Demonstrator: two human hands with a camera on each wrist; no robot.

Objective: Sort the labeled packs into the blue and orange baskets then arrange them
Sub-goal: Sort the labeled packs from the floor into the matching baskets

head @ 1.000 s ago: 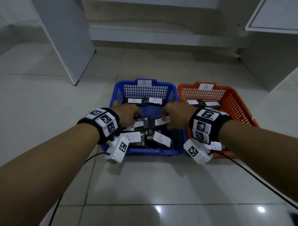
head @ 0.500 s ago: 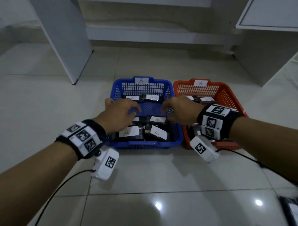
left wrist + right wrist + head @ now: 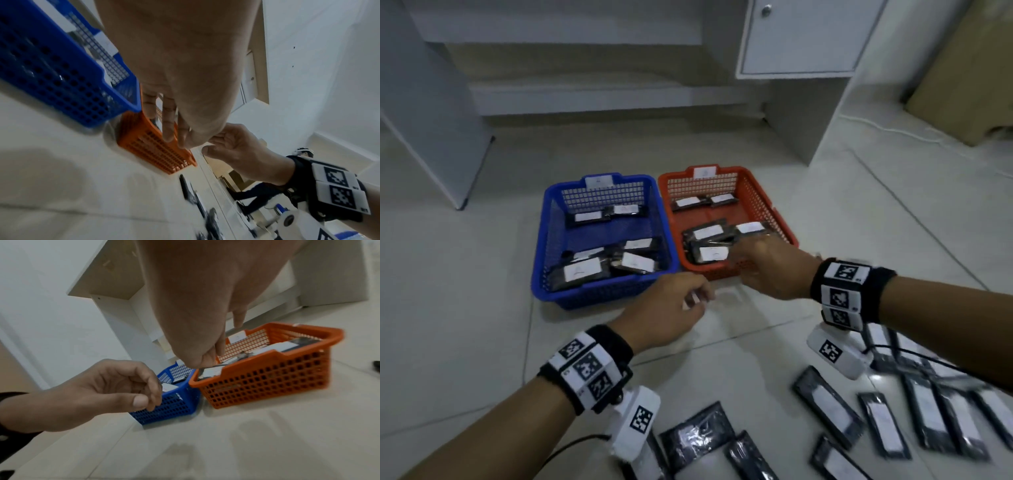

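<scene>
The blue basket (image 3: 551, 236), tagged A, holds several black packs with white labels (image 3: 582, 272). To its right, the orange basket (image 3: 763, 202) holds several labelled packs (image 3: 709, 254) too. My right hand (image 3: 739, 253) hovers over the orange basket's near edge with relaxed fingers (image 3: 221, 347) pointing down at the packs; whether they touch one I cannot tell. My left hand (image 3: 698, 298) hangs in front of the two baskets, loosely curled fingers (image 3: 150, 386) holding nothing. Several loose packs (image 3: 825, 406) lie on the floor at the lower right.
A white desk with a cabinet door (image 3: 798, 37) stands behind the baskets, its side panel (image 3: 431, 113) at the left. A brown cushion (image 3: 969, 68) and a white cable (image 3: 893, 133) lie at the far right. Bare tile floor (image 3: 465, 291) stretches left of the blue basket.
Both hands have pulled back out of the blue basket. The right hand now hangs over the orange basket, the left in front of both. The view drew back, showing loose packs on the floor.
</scene>
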